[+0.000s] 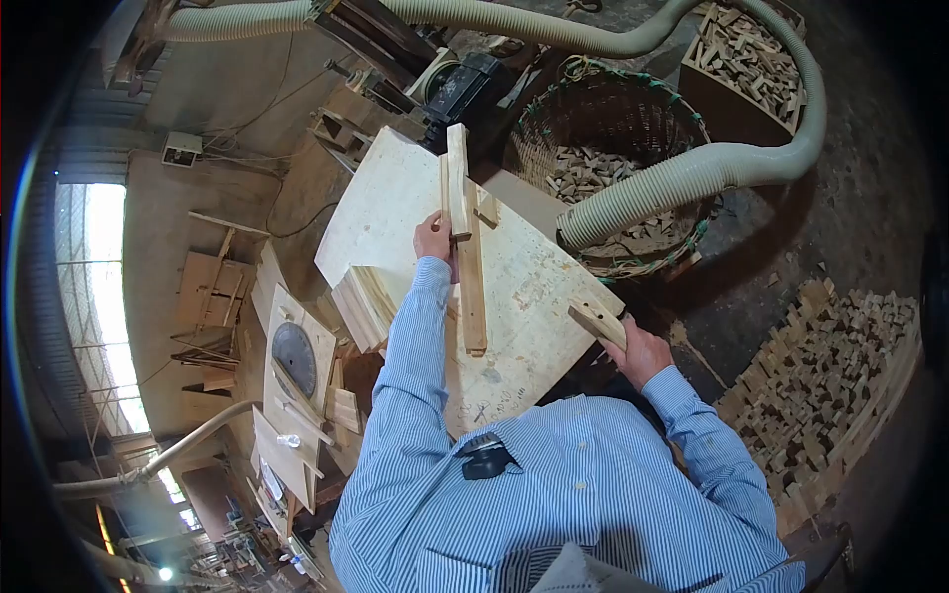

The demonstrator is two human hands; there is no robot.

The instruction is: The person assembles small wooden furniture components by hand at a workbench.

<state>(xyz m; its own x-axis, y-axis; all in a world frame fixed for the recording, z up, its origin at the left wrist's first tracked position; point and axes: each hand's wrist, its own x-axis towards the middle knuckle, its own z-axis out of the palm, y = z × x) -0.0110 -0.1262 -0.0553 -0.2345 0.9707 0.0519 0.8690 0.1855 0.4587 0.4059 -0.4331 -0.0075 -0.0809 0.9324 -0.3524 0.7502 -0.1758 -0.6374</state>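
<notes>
My left hand (432, 238) is closed at the near end of a light wooden piece (457, 178), which lies against a long wooden strip (474, 287) on the pale worktable (539, 296). Part of the fingers is hidden by the wood. A small wooden block (486, 209) sits just right of the strip. My right hand (645, 354) grips a short wooden piece (596, 323) with dark holes in it, at the table's right corner.
Beyond the table stands a machine with a dark motor (470, 87). A wicker basket (529, 138) of offcuts and a thick ribbed hose (682, 183) are to the right. Stacked wooden blocks (820, 385) lie lower right. A circular saw blade (294, 358) is at left.
</notes>
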